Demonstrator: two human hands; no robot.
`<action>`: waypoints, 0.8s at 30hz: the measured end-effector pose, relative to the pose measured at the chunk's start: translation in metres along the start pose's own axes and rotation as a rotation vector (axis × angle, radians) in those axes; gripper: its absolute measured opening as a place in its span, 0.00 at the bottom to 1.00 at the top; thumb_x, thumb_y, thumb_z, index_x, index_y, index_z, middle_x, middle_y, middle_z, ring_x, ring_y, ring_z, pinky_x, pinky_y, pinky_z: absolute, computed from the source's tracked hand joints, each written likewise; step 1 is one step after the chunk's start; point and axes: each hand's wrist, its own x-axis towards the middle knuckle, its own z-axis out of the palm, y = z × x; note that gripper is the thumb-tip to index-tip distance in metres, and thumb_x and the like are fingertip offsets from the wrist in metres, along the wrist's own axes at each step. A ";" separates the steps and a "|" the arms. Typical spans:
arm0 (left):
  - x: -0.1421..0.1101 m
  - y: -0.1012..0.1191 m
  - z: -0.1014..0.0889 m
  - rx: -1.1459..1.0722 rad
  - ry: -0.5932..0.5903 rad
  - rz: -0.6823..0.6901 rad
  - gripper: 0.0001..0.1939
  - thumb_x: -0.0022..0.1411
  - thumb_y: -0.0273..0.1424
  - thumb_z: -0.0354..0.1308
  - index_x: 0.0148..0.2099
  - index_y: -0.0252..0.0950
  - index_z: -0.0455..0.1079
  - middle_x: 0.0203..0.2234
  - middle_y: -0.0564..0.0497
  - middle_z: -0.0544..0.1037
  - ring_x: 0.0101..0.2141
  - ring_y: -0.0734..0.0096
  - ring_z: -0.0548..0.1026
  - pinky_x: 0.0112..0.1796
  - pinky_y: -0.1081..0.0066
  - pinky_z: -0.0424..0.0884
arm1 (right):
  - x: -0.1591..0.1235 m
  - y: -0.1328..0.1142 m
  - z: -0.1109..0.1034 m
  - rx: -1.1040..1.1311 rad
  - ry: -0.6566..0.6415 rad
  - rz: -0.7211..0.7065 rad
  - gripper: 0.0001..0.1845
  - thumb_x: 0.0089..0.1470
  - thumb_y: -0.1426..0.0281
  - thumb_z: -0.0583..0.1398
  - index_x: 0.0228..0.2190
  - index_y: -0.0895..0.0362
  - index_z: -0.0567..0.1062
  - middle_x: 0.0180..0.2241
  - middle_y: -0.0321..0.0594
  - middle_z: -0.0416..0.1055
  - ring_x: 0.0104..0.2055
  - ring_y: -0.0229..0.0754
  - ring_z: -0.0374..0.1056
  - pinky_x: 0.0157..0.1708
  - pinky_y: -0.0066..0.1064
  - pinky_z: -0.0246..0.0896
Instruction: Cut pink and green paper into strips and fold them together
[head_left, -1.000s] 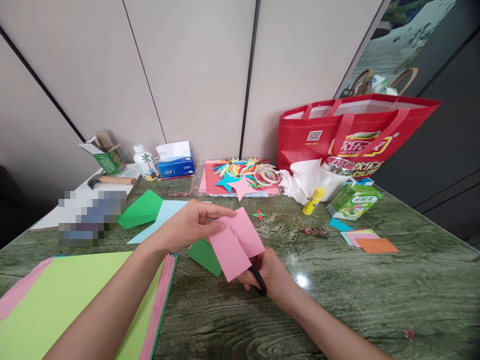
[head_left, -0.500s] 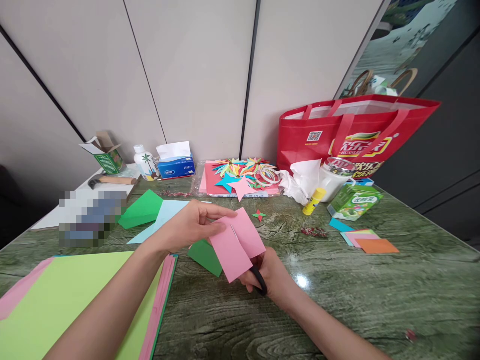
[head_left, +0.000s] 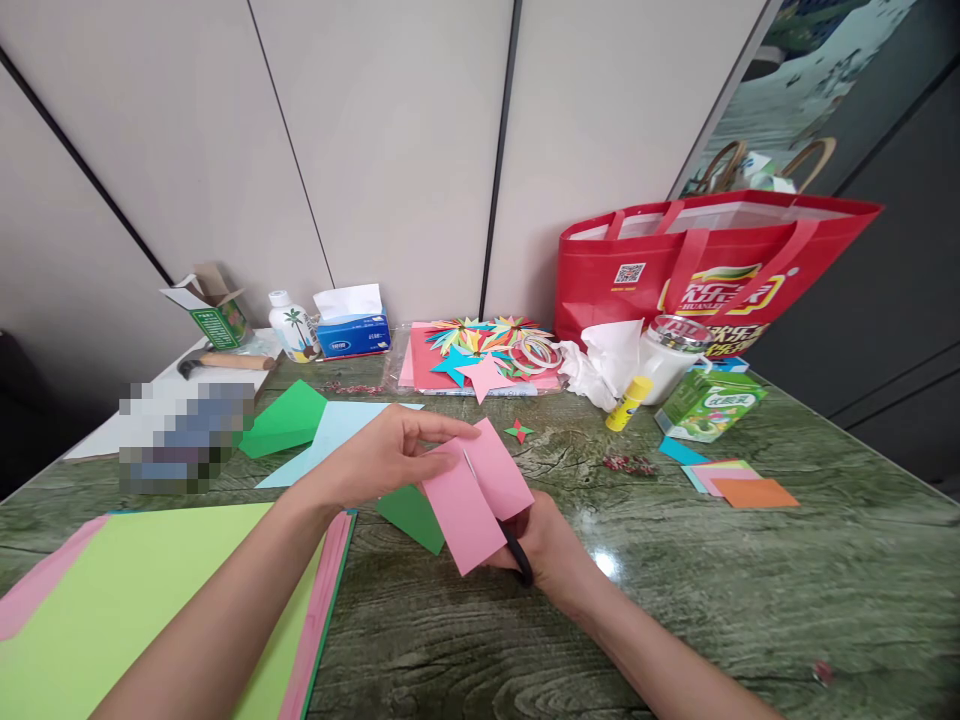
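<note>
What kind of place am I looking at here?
Likely a tabletop used for paper crafts, perhaps at home: the right hand holds scissors at pink paper, with a glue stick and paper stars beyond.

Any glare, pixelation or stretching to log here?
Head view: a white glare spot marks the tabletop beside the right hand; head view, left: a pixelated block masks detail; head view, right: the red bag looks stretched, probably by the wide lens.

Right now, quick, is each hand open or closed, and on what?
Left hand: closed, pinching the pink, partly slit rectangular paper sheet near its far edge.
Right hand: closed around the black-handled metal scissors.
</note>
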 end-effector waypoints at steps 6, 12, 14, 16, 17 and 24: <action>0.000 -0.002 -0.003 -0.032 0.022 0.009 0.18 0.54 0.34 0.55 0.47 0.36 0.69 0.38 0.47 0.75 0.28 0.74 0.70 0.24 0.76 0.66 | -0.001 0.000 0.000 0.090 -0.046 0.047 0.26 0.25 0.64 0.69 0.32 0.59 0.74 0.29 0.39 0.74 0.33 0.44 0.68 0.35 0.33 0.63; 0.000 0.000 -0.004 -0.005 0.067 0.014 0.15 0.53 0.33 0.55 0.45 0.37 0.71 0.40 0.48 0.75 0.31 0.71 0.72 0.26 0.76 0.67 | 0.000 0.002 0.000 0.119 0.015 0.026 0.26 0.26 0.64 0.69 0.32 0.60 0.74 0.31 0.42 0.75 0.35 0.46 0.69 0.34 0.33 0.65; 0.000 -0.001 -0.003 0.003 0.071 0.015 0.16 0.53 0.34 0.56 0.45 0.37 0.71 0.39 0.47 0.76 0.30 0.70 0.72 0.26 0.75 0.67 | 0.001 0.004 0.000 0.125 0.017 0.008 0.26 0.26 0.64 0.69 0.32 0.60 0.73 0.32 0.43 0.75 0.37 0.47 0.69 0.34 0.32 0.65; 0.000 -0.001 -0.002 0.022 0.077 0.019 0.17 0.52 0.34 0.56 0.46 0.37 0.71 0.38 0.47 0.76 0.30 0.69 0.72 0.25 0.75 0.67 | 0.001 0.005 -0.001 0.132 0.022 -0.004 0.25 0.27 0.65 0.69 0.32 0.60 0.73 0.33 0.43 0.75 0.37 0.47 0.69 0.34 0.32 0.64; 0.000 -0.002 -0.002 0.033 0.083 0.020 0.18 0.52 0.34 0.56 0.46 0.37 0.71 0.37 0.48 0.76 0.29 0.69 0.71 0.24 0.75 0.66 | 0.001 0.005 -0.001 0.135 0.025 -0.008 0.25 0.27 0.66 0.69 0.32 0.60 0.73 0.33 0.43 0.75 0.37 0.46 0.69 0.34 0.32 0.64; 0.000 -0.002 -0.002 0.047 0.081 0.013 0.18 0.52 0.34 0.56 0.46 0.37 0.71 0.31 0.49 0.76 0.24 0.73 0.68 0.20 0.77 0.62 | 0.002 0.006 -0.002 0.143 0.021 -0.016 0.22 0.27 0.67 0.69 0.30 0.60 0.73 0.30 0.40 0.75 0.34 0.44 0.69 0.32 0.31 0.64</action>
